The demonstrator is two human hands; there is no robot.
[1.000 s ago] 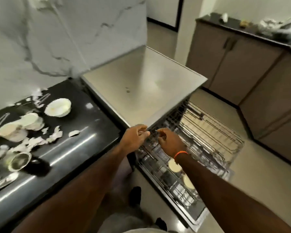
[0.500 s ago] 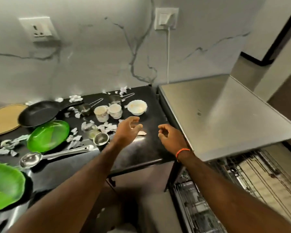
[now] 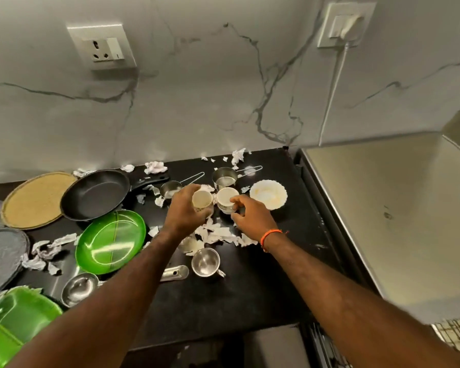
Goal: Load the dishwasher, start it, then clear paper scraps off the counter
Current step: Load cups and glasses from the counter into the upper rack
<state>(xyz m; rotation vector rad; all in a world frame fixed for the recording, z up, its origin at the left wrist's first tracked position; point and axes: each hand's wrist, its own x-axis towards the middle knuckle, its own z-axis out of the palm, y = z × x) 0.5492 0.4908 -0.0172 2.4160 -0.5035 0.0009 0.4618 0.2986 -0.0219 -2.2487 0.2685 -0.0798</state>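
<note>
Two cream cups stand side by side on the black counter (image 3: 263,282). My left hand (image 3: 186,211) grips the left cup (image 3: 201,199), fingers curled round its side. My right hand (image 3: 250,215) holds the right cup (image 3: 225,198), with thumb and fingers pinching its rim and side. A white scalloped bowl (image 3: 268,193) sits just right of them. Torn paper scraps (image 3: 218,233) lie under and around both hands. The steel dishwasher top (image 3: 398,208) is at the right, and a corner of its wire rack (image 3: 457,333) shows at the lower right.
Two steel measuring cups (image 3: 223,176) stand behind the cups. Near my forearms are a steel mug (image 3: 205,262) and a ladle (image 3: 79,288). A black frying pan (image 3: 96,193), green plates (image 3: 110,241), a woven mat (image 3: 35,199) and grey plates (image 3: 0,256) fill the left.
My view swung left from the dishwasher rack to the counter. Both hands left the rack, reached forward over the counter and took hold of the two cream cups.
</note>
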